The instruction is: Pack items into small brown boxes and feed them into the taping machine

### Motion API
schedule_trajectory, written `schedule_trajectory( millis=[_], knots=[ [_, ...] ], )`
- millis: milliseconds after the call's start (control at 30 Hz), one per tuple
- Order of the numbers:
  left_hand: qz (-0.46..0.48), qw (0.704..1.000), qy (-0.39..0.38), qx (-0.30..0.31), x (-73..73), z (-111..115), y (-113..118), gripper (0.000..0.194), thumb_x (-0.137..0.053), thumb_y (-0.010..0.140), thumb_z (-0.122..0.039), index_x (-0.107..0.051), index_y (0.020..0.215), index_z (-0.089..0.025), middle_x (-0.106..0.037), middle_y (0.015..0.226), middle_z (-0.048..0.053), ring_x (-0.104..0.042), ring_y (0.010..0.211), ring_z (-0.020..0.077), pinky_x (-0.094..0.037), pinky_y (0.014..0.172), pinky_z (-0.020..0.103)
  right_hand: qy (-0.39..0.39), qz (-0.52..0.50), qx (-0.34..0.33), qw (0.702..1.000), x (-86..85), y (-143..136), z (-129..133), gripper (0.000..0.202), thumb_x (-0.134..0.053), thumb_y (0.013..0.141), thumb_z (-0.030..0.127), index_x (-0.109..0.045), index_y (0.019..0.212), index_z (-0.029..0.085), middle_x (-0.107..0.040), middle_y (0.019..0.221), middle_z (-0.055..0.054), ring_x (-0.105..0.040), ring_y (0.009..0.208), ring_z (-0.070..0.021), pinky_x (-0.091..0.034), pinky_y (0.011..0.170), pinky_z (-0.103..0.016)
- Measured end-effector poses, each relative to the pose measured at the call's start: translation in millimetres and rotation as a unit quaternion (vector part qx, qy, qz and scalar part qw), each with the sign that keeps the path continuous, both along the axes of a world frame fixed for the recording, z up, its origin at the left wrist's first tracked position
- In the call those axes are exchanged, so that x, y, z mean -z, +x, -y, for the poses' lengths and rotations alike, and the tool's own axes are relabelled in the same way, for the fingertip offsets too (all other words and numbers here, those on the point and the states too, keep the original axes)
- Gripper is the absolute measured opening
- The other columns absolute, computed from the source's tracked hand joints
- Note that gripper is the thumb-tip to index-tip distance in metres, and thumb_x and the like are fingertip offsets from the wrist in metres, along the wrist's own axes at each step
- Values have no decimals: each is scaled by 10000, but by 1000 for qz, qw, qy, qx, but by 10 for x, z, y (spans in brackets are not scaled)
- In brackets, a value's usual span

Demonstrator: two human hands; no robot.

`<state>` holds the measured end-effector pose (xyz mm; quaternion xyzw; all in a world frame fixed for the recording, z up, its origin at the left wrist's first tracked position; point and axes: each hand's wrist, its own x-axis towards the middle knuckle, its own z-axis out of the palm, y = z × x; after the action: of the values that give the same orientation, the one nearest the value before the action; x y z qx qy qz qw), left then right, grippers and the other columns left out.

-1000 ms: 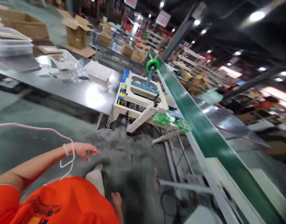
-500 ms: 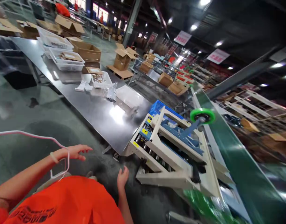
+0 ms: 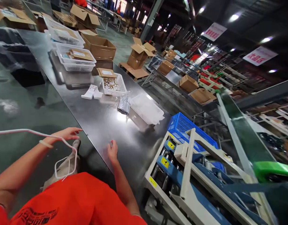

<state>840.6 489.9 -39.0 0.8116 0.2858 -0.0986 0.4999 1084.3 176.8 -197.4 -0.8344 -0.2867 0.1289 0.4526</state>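
My left hand [image 3: 68, 133] hovers beside the near edge of the metal table [image 3: 97, 118], its fingers apart and holding nothing. A white cable [image 3: 28, 130] passes over my left forearm. My right hand [image 3: 112, 150] is over the table's near part with fingers partly curled; whether anything small is in it I cannot make out. Farther along the tabletop lie a grey plastic-wrapped bundle [image 3: 124, 104], a white sheet-like tray [image 3: 146, 109], white paper slips [image 3: 91, 92] and a white basket [image 3: 120, 84] of small items with a brown envelope [image 3: 106, 73].
Stacked white baskets [image 3: 75, 59] and open cardboard boxes [image 3: 99, 47] stand at the table's far end. To the right are a roller machine [image 3: 167, 162] with a blue crate [image 3: 191, 128] and a green conveyor belt [image 3: 247, 128]. A dark plastic-covered bin [image 3: 14, 59] is at left.
The view has moved closer to the table. My right hand has gone from beside the machine to over the tabletop, and my left hand is now near the table edge.
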Motion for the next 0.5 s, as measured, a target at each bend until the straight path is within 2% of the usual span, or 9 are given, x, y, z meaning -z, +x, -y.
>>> schedule_trajectory(
  millis=[100, 200, 267, 333, 433, 500],
  knots=[
    [-14, 999, 41, -28, 122, -814, 538, 973, -780, 695, -759, -801, 1433, -125, -840, 1375, 230, -819, 1227, 431, -661, 1129, 507, -7, -19, 11, 1000, 87, 158, -610, 327, -600, 914, 184, -689, 1220, 256, -804, 1191, -99, -767, 1162, -303, -642, 1024, -438],
    [-14, 998, 68, -1, 176, -1269, 1064, 895, -790, 721, -736, -834, 1358, -109, -841, 1359, 252, -807, 1227, 455, -652, 1140, 534, -35, -34, 43, 998, 12, 341, -1202, 338, -608, 894, 165, -705, 1207, 249, -796, 1152, -99, -762, 1126, -308, -622, 1107, -489],
    [-3, 998, 48, 51, 214, -1382, 1326, 808, -794, 766, -694, -846, 1338, -124, -848, 1339, 239, -808, 1216, 443, -649, 1138, 530, -62, -36, 73, 995, -108, 490, -1600, 390, -651, 893, 177, -712, 1275, 221, -793, 1227, -135, -744, 1203, -324, -587, 1180, -510],
    [5, 994, 18, 105, 282, -1412, 1498, 724, -777, 822, -636, -844, 1356, -151, -854, 1311, 215, -814, 1179, 411, -649, 1128, 517, -96, -24, 116, 988, -245, 700, -1978, 531, -727, 888, 212, -685, 1415, 164, -758, 1396, -209, -692, 1367, -365, -530, 1264, -542],
    [14, 986, -5, 168, 451, -1429, 1623, 638, -734, 883, -551, -834, 1377, -160, -851, 1210, 198, -813, 1107, 386, -660, 1076, 507, -140, 5, 173, 975, -432, 1151, -2420, 828, -846, 899, 346, -553, 1623, 73, -612, 1632, -337, -532, 1595, -454, -424, 1350, -642],
    [32, 979, -22, 200, 584, -1467, 1648, 594, -713, 915, -516, -829, 1381, -168, -841, 1159, 189, -808, 1077, 386, -666, 1038, 514, -156, 18, 199, 967, -544, 1488, -2596, 948, -866, 933, 472, -479, 1681, 37, -536, 1684, -399, -462, 1646, -503, -387, 1347, -720]
  ],
)
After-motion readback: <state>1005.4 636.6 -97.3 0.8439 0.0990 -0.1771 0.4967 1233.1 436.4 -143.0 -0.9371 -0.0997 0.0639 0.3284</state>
